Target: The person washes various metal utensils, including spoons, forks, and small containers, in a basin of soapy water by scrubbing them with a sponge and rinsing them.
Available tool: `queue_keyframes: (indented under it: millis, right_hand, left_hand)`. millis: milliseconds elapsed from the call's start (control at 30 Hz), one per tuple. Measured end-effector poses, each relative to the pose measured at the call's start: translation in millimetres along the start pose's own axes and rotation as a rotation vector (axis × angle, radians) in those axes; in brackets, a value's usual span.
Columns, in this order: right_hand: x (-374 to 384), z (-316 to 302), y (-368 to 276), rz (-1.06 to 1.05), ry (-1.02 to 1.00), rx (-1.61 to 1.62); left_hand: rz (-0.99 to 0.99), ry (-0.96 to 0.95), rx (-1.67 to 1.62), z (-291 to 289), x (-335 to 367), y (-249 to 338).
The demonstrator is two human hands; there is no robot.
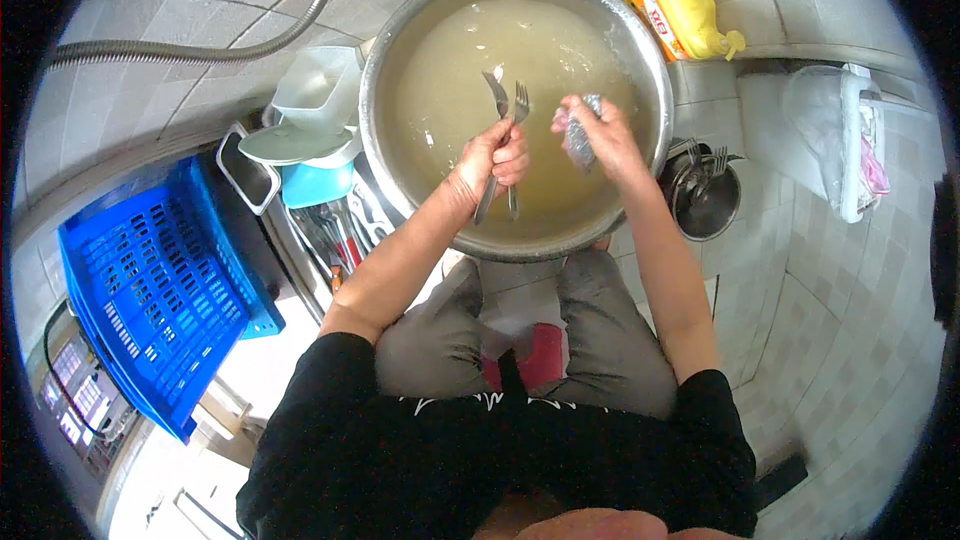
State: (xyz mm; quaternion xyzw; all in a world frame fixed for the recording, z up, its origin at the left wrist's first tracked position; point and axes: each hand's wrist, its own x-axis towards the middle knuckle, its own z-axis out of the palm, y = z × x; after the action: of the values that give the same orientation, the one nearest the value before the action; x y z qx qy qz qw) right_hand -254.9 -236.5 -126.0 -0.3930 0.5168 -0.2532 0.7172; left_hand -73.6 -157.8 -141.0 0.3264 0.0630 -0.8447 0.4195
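So the left hand [495,157] has its fingers curled round the middle of a silver metal fork [521,102] and a second slim silver metal utensil [496,93] (knife or spoon, can't tell at this angle), both over the big round grey metal basin [530,252]. Holding them mid-handle probably makes sense: the ends stick out past the fist, bare and easy to get at, while the handles poke out below. The right hand [610,140] pinches a crumpled silvery-grey wad [580,143] between thumb and fingers, just beside the fork but apart from it, and squashing it up like that likely gives a firmer grip. Sitting with the basin right in front of the knees seems handy, since drips would land in the cloudy water [480,40]. The yellow plastic jug-shaped bottle [692,12] lies by the far right rim, I'd guess for easy reach. On the right, a round dark metal pot [706,210] has forks [718,160] at its rim; more metal cutlery [326,235] lies to the left.
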Motion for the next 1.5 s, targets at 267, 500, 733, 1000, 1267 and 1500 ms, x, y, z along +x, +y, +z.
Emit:
queue_keyframes:
  millis: [267, 500, 733, 1000, 1267, 1500]
  right_hand:
    - [-24.5, 17.5, -19.9, 0.112, -0.124, 0.047]
    - [-17.2, -20.2, -3.2, 0.059, -0.035, 0.116]
    - [-23.3, -26.0, -13.8, 0.031, -0.152, -0.590]
    - [-9.8, -7.8, 43.8, -0.009, -0.185, -0.205]
    - [-23.4, 1.7, 21.9, -0.129, -0.236, -0.671]
    - [-31.1, -30.5, 11.6, -0.107, -0.452, -0.956]
  left_hand:
    - [-0.112, -0.247, -0.063, 17.4, -8.4, 3.3]
    - [0.065, -0.030, 0.103, 36.2, 3.4, 6.9]
    - [0.153, 0.238, 0.242, 39.8, 16.3, 2.0]
    - [0.034, 0.309, 0.378, 49.4, 18.2, -18.6]
    - [0.285, 0.293, 0.689, 48.6, 17.5, -15.9]
    - [0.737, 0.195, 0.364, 93.0, -3.2, 52.1]
